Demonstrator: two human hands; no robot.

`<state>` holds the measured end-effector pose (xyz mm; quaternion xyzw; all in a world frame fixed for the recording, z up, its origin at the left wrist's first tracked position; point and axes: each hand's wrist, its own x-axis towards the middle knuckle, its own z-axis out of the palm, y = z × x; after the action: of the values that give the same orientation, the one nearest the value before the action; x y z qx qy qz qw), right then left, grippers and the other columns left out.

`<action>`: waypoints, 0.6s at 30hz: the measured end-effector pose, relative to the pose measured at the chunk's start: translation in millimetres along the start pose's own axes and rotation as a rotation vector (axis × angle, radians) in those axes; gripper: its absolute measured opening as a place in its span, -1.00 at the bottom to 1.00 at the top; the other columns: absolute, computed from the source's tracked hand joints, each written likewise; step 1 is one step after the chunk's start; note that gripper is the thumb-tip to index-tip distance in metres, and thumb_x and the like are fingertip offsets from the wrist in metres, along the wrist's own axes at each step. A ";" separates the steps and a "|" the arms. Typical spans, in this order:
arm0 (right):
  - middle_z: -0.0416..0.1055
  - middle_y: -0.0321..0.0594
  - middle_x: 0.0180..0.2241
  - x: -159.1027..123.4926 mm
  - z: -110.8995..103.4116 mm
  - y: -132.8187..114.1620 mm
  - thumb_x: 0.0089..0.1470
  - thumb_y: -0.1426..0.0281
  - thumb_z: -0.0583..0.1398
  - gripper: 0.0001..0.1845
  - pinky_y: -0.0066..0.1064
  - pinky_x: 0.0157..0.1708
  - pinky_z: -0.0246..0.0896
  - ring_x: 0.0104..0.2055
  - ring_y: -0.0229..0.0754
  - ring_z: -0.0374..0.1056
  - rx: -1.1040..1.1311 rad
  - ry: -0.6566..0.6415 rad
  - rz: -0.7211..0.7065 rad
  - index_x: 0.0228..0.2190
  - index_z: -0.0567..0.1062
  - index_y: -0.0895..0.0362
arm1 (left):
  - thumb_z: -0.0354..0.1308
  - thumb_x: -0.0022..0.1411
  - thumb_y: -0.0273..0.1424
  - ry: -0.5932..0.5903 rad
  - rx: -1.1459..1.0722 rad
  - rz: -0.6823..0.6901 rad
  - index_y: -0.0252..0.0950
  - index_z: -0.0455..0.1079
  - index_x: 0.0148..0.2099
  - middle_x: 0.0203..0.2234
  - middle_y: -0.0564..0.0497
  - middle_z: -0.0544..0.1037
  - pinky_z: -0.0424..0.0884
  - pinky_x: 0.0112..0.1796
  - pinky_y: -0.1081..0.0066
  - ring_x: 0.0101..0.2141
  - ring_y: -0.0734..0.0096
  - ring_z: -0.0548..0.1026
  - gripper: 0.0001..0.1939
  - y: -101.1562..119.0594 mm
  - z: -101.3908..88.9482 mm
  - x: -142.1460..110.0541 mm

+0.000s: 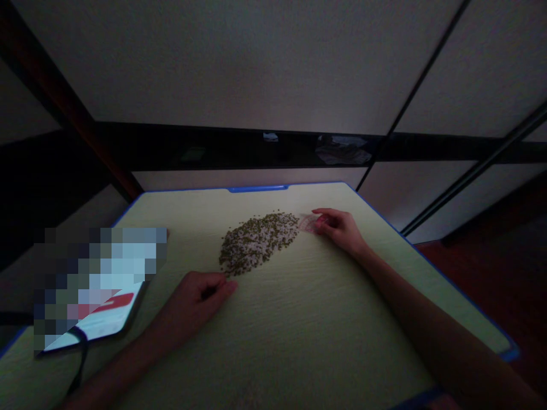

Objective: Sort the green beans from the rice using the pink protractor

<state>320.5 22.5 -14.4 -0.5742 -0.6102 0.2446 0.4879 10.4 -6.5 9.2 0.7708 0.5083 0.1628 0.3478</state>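
Note:
A spread pile of small green-brown and whitish grains lies on the pale tabletop. My left hand rests at the near left edge of this pile, fingers curled and thumb close to the index finger; whatever may be between them is too small to make out. Beyond the pile's right end, my right hand pinches a pinkish-red, see-through flat piece with a pattern on it. That piece reaches from the fingers to the grains, and its kind is unclear in the dim light.
At the left a tablet-like device with a lit screen stands on the table, partly blurred out, a dark strap beside it. The table has a blue rim with a raised blue ledge at the far side. Pale cabinet panels rise behind.

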 end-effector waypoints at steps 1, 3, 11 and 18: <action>0.41 -0.26 -0.54 0.5 0.4 0.1 -0.19 0.42 0.20 -0.63 -0.46 -0.56 0.22 -0.59 -0.31 0.26 -0.007 -0.005 -0.007 -0.24 0.51 0.23 | -0.15 0.01 -0.13 0.000 0.004 -0.001 -0.25 -0.02 -0.70 -0.79 0.15 0.07 0.04 -0.62 0.50 -0.69 0.56 0.10 -0.62 -0.1 0.0 0.1; 0.42 -0.26 -0.53 1.4 1.4 0.3 -0.18 0.42 0.20 -0.63 -0.46 -0.56 0.22 -0.59 -0.31 0.26 -0.018 -0.016 -0.018 -0.23 0.51 0.22 | -0.15 0.01 -0.13 -0.004 0.007 -0.005 -0.25 -0.01 -0.70 -0.78 0.15 0.08 0.04 -0.62 0.49 -0.69 0.56 0.10 -0.61 -0.5 0.1 -0.2; 0.42 -0.26 -0.52 2.7 0.5 0.4 -0.18 0.38 0.21 -0.64 -0.44 -0.54 0.25 -0.58 -0.30 0.29 0.009 -0.073 -0.042 -0.25 0.51 0.21 | -0.15 0.00 -0.11 -0.019 0.009 -0.028 -0.25 -0.02 -0.69 -0.77 0.15 0.06 0.05 -0.62 0.50 -0.68 0.56 0.09 -0.61 -2.4 0.1 -1.7; 0.39 -0.30 -0.60 0.9 -9.9 0.6 -0.20 0.36 0.23 -0.66 -0.43 -0.54 0.23 -0.59 -0.28 0.26 0.037 -0.116 -0.024 -0.29 0.52 0.21 | -0.14 0.02 -0.14 -0.031 -0.016 0.001 -0.26 -0.02 -0.69 -0.77 0.15 0.06 0.03 -0.63 0.52 -0.68 0.57 0.08 -0.62 -0.5 -0.9 -1.2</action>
<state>329.6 20.9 -10.6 -0.5425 -0.6397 0.2828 0.4653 9.0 -7.2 9.6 0.7707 0.5012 0.1550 0.3617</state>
